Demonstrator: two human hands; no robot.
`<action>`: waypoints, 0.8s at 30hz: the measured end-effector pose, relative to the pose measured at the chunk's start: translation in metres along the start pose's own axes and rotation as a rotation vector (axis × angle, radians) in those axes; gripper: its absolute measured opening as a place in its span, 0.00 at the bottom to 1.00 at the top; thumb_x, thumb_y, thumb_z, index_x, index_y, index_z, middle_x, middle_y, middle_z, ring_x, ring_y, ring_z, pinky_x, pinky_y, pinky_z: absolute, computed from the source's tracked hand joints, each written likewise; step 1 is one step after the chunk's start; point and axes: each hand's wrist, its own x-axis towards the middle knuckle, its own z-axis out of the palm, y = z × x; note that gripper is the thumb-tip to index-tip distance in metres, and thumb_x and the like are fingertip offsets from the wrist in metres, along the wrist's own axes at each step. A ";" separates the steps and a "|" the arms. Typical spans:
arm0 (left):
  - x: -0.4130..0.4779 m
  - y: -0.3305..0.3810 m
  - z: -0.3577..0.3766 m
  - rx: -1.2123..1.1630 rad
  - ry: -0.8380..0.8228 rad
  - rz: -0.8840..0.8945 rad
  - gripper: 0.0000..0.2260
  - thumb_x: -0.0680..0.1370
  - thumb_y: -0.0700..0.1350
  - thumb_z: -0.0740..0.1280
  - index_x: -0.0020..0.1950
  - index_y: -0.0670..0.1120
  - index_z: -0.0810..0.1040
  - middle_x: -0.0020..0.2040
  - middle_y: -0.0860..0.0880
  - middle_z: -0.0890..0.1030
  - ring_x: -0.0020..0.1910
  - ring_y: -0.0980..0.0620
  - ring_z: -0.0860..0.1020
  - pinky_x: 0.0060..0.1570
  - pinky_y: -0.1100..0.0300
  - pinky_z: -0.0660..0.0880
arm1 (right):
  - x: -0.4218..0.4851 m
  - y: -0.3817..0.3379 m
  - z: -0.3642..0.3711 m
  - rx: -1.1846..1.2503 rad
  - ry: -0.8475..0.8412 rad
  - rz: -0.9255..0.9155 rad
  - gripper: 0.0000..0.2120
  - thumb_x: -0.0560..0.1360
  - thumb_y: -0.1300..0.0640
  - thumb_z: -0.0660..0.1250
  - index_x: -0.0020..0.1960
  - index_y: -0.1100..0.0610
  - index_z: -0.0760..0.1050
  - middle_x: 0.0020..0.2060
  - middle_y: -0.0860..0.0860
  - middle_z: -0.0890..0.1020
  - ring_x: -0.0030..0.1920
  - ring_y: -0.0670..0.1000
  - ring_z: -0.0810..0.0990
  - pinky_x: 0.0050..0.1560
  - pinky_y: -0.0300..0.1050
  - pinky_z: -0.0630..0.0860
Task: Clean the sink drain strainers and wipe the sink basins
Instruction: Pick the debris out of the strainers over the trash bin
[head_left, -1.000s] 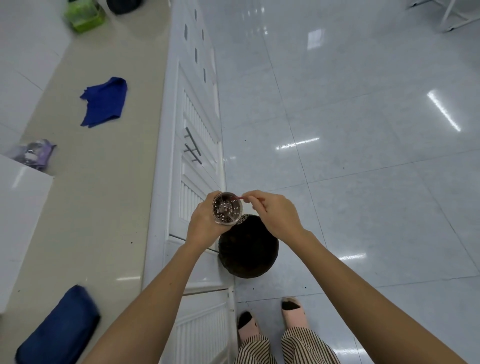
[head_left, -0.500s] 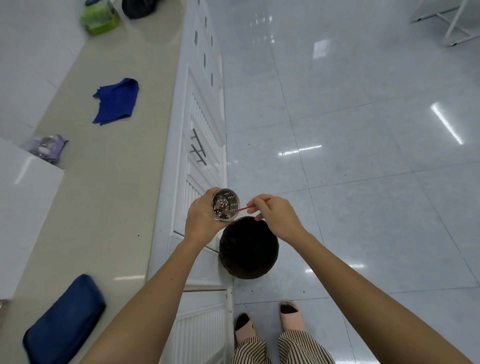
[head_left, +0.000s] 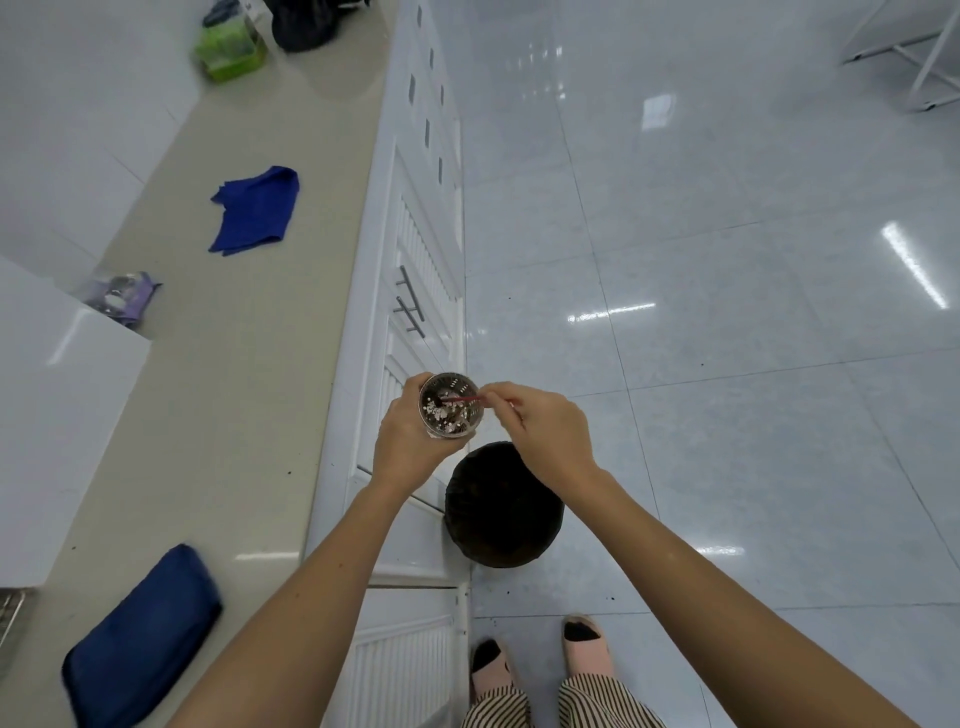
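Just above the dark bin (head_left: 503, 506), the left hand (head_left: 410, 441) wraps around the strainer (head_left: 450, 405) while the right hand (head_left: 545, 431) pinches a red stick (head_left: 470, 399), likely so loosened scraps drop in.

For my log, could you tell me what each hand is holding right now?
Left hand: closed around the sink strainer.
Right hand: pinching a thin red stick poked into it.
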 end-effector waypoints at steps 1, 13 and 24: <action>0.001 0.000 -0.001 -0.002 0.003 -0.006 0.33 0.62 0.55 0.79 0.62 0.56 0.67 0.52 0.57 0.78 0.54 0.53 0.76 0.51 0.56 0.75 | 0.001 0.001 0.000 0.002 -0.023 0.012 0.13 0.80 0.45 0.57 0.56 0.44 0.80 0.47 0.42 0.85 0.46 0.45 0.82 0.44 0.45 0.78; 0.005 0.000 -0.014 0.042 0.031 -0.007 0.34 0.61 0.58 0.78 0.62 0.55 0.68 0.52 0.55 0.78 0.53 0.53 0.75 0.49 0.56 0.75 | 0.010 -0.002 -0.001 0.022 -0.251 -0.035 0.15 0.79 0.41 0.55 0.54 0.41 0.79 0.42 0.45 0.85 0.45 0.45 0.81 0.47 0.49 0.78; 0.013 -0.004 -0.015 0.017 0.003 -0.033 0.36 0.58 0.61 0.78 0.60 0.57 0.67 0.52 0.57 0.78 0.54 0.52 0.76 0.51 0.52 0.77 | 0.011 0.001 0.005 0.166 -0.210 0.021 0.12 0.80 0.47 0.57 0.52 0.42 0.80 0.45 0.40 0.85 0.46 0.42 0.82 0.49 0.49 0.78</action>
